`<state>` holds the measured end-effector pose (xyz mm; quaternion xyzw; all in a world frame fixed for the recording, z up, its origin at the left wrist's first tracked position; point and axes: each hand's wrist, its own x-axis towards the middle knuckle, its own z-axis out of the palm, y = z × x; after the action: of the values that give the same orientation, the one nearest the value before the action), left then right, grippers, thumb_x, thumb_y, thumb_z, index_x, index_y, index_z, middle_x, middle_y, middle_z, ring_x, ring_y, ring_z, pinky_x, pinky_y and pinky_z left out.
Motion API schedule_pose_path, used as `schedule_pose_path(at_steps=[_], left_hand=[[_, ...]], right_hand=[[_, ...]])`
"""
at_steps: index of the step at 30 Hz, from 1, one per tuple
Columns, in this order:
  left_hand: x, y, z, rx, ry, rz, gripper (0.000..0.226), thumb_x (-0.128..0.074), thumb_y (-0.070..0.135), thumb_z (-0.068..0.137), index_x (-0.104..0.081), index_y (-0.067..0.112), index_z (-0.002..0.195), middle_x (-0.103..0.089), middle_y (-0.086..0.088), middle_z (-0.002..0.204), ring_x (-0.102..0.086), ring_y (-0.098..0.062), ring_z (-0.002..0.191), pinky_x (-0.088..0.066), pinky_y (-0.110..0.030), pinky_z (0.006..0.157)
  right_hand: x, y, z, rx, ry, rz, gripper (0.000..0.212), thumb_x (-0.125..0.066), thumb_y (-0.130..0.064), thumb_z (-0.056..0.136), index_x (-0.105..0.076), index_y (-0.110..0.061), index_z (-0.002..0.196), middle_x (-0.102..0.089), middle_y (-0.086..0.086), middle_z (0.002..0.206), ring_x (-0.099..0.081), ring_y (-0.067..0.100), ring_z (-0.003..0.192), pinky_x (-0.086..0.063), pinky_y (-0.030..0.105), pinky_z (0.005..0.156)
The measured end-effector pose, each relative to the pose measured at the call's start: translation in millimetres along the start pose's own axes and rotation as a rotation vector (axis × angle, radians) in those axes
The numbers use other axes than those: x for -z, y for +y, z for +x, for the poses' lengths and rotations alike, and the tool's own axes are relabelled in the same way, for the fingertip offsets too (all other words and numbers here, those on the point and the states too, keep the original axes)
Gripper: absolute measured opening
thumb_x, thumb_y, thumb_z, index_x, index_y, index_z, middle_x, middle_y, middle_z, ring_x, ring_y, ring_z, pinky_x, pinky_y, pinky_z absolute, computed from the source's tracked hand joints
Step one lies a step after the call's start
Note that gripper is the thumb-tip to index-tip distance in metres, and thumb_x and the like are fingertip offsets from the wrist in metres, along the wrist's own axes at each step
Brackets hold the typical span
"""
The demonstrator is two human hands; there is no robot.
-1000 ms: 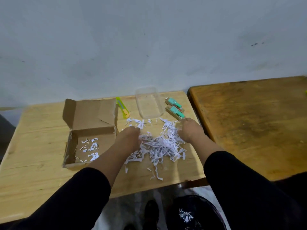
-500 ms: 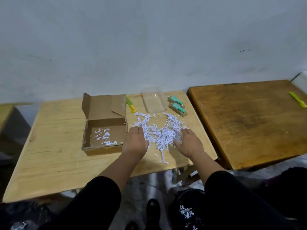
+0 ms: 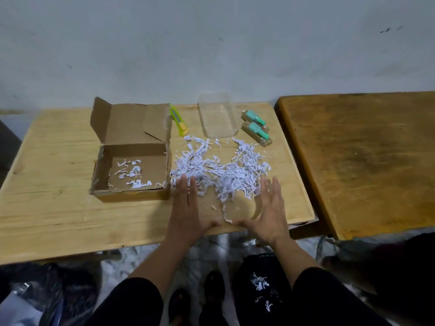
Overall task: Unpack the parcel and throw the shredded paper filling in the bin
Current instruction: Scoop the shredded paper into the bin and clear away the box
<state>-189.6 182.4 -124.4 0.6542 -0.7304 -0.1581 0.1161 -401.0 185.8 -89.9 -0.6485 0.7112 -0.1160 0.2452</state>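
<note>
Both hands pulled back from pile, now flat and spread, nothing gripped: left hand (image 3: 188,208), right hand (image 3: 268,212). Shredded paper (image 3: 221,170) bracketed on table (image 3: 58,217), likely for raking toward bin (image 3: 261,285) below.

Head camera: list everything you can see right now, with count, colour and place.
Cardboard box: one, brown, open, left part of light table; few white shreds inside.
Shredded paper pile: one, white, on table right of box.
Utility knife: one, yellow-green, behind pile, beside box flap.
Clear plastic container: one, transparent, table's far edge.
Packaged items: two, teal on brown card, right of container.
Light table: one, pale wood.
Dark table: one, brown, right.
Bin: one, black, on floor below, shreds inside.
Left hand: open, flat, at pile's near edge.
Right hand: open, at pile's near right edge.
</note>
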Motion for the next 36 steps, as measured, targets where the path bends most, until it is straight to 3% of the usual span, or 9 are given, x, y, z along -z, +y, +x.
schedule_pose_path(at_steps=[5, 8, 12, 17, 20, 23, 30, 33, 36], left_hand=[[-7.4, -4.2, 16.8, 0.096, 0.065, -0.087, 0.144, -0.056, 0.084, 0.039, 0.022, 0.022, 0.143, 0.01, -0.026, 0.153, 0.018, -0.031, 0.142, 0.0, -0.046, 0.117], [-4.2, -4.5, 28.8, 0.116, 0.024, -0.115, 0.145, -0.062, 0.084, 0.037, 0.028, 0.035, 0.139, 0.019, -0.02, 0.153, 0.024, -0.029, 0.141, -0.003, -0.047, 0.117], [-1.2, -9.0, 51.1, 0.025, -0.023, -0.158, 0.142, -0.057, 0.089, 0.034, 0.012, 0.033, 0.146, 0.015, -0.016, 0.156, 0.015, -0.03, 0.144, -0.009, -0.048, 0.115], [0.5, -12.6, 80.1, -0.115, -0.107, -0.233, 0.134, -0.068, 0.078, 0.038, -0.002, 0.033, 0.146, 0.003, -0.009, 0.158, 0.001, -0.021, 0.145, -0.017, -0.05, 0.115], [2.1, -6.3, 86.8, -0.137, -0.097, -0.289, 0.122, -0.07, 0.068, 0.048, -0.01, 0.03, 0.147, -0.01, -0.004, 0.157, -0.002, -0.006, 0.14, -0.015, -0.037, 0.115], [1.0, -2.6, 91.0, -0.179, -0.075, -0.318, 0.109, -0.069, 0.059, 0.058, -0.015, 0.024, 0.146, -0.024, 0.004, 0.152, -0.013, 0.003, 0.135, -0.015, -0.016, 0.112], [-0.5, -0.7, 93.7, -0.152, -0.037, -0.438, 0.089, -0.063, 0.051, 0.068, -0.029, 0.019, 0.143, -0.05, 0.003, 0.136, -0.043, -0.003, 0.124, -0.033, -0.011, 0.102], [1.1, 0.5, 93.1, -0.111, 0.01, -0.468, 0.074, -0.065, 0.042, 0.066, -0.049, 0.014, 0.132, -0.06, 0.004, 0.121, -0.05, -0.002, 0.114, -0.029, 0.005, 0.09], [5.1, 4.2, 92.7, -0.046, 0.014, -0.507, 0.062, -0.077, 0.024, 0.061, -0.061, 0.01, 0.12, -0.064, 0.003, 0.112, -0.054, 0.001, 0.105, -0.03, 0.004, 0.082]], right_hand=[[4.6, 17.2, 32.5, 0.031, -0.064, 0.046, 0.134, -0.085, -0.051, 0.049, 0.012, -0.048, 0.141, 0.024, -0.001, 0.156, 0.016, 0.02, 0.145, -0.01, 0.045, 0.12], [7.9, 22.1, 54.1, 0.067, -0.106, 0.022, 0.135, -0.086, -0.053, 0.045, 0.014, -0.057, 0.135, 0.025, -0.007, 0.155, 0.015, 0.02, 0.145, -0.011, 0.049, 0.12], [9.8, 25.0, 86.5, 0.214, -0.103, -0.007, 0.138, -0.087, -0.054, 0.04, 0.01, -0.055, 0.138, 0.016, 0.0, 0.157, 0.008, 0.027, 0.146, -0.019, 0.056, 0.116], [5.5, 21.4, 121.3, 0.412, -0.131, -0.015, 0.132, -0.07, -0.077, 0.039, 0.003, -0.044, 0.143, 0.001, 0.01, 0.158, -0.002, 0.03, 0.146, -0.018, 0.059, 0.114], [-0.6, 15.9, 130.1, 0.502, -0.129, 0.008, 0.128, -0.066, -0.079, 0.041, -0.005, -0.035, 0.145, -0.012, 0.009, 0.157, -0.012, 0.026, 0.144, -0.019, 0.051, 0.115], [-4.8, 9.3, 128.6, 0.499, -0.151, 0.111, 0.129, -0.08, -0.065, 0.043, -0.012, -0.029, 0.147, -0.022, 0.005, 0.153, -0.018, 0.018, 0.14, -0.023, 0.041, 0.113], [-11.0, -1.9, 119.8, 0.442, -0.169, 0.212, 0.129, -0.085, -0.05, 0.05, -0.002, -0.028, 0.147, -0.039, 0.011, 0.14, -0.035, 0.02, 0.13, -0.028, 0.022, 0.1], [-16.9, -4.9, 113.7, 0.424, -0.099, 0.242, 0.114, -0.082, -0.05, 0.053, -0.024, -0.018, 0.146, -0.046, 0.017, 0.132, -0.044, 0.026, 0.124, -0.031, 0.021, 0.098], [-20.4, -8.8, 109.9, 0.382, -0.049, 0.291, 0.092, -0.085, -0.04, 0.057, -0.046, -0.01, 0.135, -0.054, 0.018, 0.126, -0.053, 0.027, 0.117, -0.036, 0.022, 0.095]])
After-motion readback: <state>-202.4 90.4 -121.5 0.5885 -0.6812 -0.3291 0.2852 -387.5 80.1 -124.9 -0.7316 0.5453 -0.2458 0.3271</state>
